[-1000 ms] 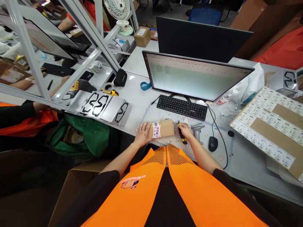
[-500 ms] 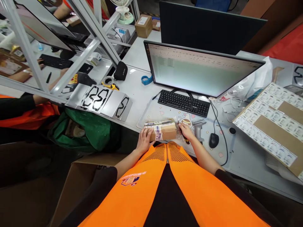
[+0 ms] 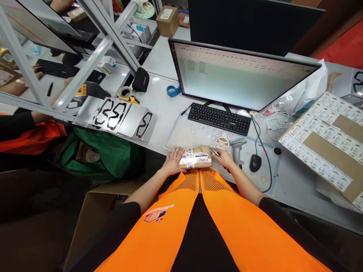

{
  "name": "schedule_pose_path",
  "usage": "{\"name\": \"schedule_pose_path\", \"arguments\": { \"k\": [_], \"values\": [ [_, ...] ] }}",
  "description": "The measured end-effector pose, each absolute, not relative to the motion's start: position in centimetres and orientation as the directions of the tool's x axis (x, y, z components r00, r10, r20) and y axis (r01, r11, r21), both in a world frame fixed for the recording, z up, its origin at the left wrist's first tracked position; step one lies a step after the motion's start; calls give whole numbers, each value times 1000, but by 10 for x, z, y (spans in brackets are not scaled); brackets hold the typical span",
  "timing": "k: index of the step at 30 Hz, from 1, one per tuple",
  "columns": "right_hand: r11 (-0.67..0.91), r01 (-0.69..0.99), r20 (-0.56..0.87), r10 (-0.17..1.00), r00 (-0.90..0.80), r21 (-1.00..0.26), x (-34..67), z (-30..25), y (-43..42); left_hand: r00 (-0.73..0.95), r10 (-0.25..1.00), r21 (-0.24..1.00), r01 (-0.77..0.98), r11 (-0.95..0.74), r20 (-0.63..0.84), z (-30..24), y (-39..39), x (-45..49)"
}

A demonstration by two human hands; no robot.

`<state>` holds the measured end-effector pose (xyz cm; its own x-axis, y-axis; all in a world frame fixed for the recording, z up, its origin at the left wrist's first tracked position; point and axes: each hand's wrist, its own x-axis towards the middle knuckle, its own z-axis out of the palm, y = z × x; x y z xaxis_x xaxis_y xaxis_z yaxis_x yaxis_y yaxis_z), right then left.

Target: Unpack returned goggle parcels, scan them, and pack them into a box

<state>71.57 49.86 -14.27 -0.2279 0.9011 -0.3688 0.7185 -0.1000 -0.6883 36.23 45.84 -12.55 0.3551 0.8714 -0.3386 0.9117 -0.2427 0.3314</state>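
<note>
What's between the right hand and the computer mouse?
A barcode scanner lies between the right hand and the computer mouse in the head view.

The right hand mostly hides the cutter; screen text (tiny) is illegible.

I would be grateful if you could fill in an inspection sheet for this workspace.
Surface: pale desk with a printed mat at the front.
Job's things: taped carton at the desk's front edge; knife near its right end, contact unclear.
Clutter: silver boxes, blue tape and black case to the left; scanner and mouse to the right.
Hands: left hand against the carton's left end; right hand holding the knife.
Cables: black cable curving right of the mouse; white cable bunched right of the keyboard.
Surroundings: monitor behind; green bag and another person's sleeve at left.
</note>
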Motion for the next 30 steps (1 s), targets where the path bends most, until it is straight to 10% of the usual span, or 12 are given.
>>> {"name": "schedule_pose_path", "arguments": {
  "k": [22, 30],
  "values": [
    [-126, 636, -293, 942, -165, -761, 728, -129, 467, 336, 933, 474, 847, -239, -130, -144, 454, 367],
    [65, 741, -337, 861, -380, -668, 719, -84, 498, 407, 887, 575, 788, -220, -219, -143, 452, 336]
  ]
}}
